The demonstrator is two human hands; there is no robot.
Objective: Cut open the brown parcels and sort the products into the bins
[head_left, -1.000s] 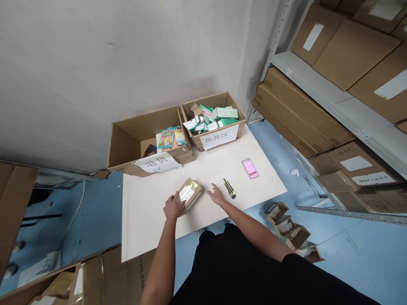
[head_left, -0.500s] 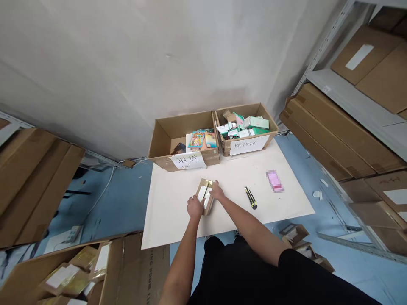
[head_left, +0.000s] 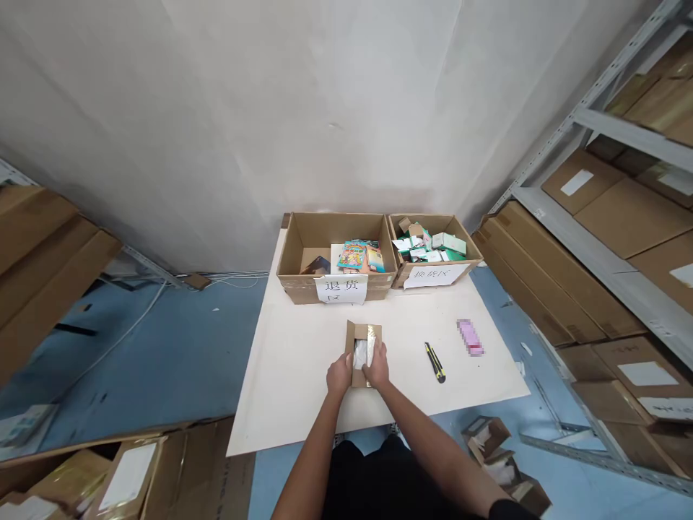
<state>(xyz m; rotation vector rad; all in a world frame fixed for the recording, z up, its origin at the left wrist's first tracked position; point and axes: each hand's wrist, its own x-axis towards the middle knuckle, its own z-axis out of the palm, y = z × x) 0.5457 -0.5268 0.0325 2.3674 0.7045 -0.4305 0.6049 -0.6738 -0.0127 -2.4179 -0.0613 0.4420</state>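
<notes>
1. The small open brown cardboard box (head_left: 360,380) sits on the white worktop (head_left: 292,375), near its front edge and directly before the person, between the two hands.
2. Its long axis runs roughly away from the body, the far end pointing toward the two larger boxes at the back of the worktop.
3. The left hand (head_left: 339,374) is closed on the box's left side, toward the near end, next to the raised left flap.
4. The right hand (head_left: 378,368) holds the right side, its thumb lying over the edge by the opening and its other fingers mostly out of sight around the outside.
5. Neither hand is nearer: both touch the box, one on each long side. The opening lies between them, and the white contents (head_left: 360,354) show inside; what they are, I cannot tell.
6. The slim black-and-yellow utility knife (head_left: 434,362) lies on the worktop to the right, apart from the box and nearer the right hand; its length slants, with the near end farther right.
7. Beyond the small box, and apart from it, stands the large open brown cardboard box with a white paper sign (head_left: 297,290).
</notes>
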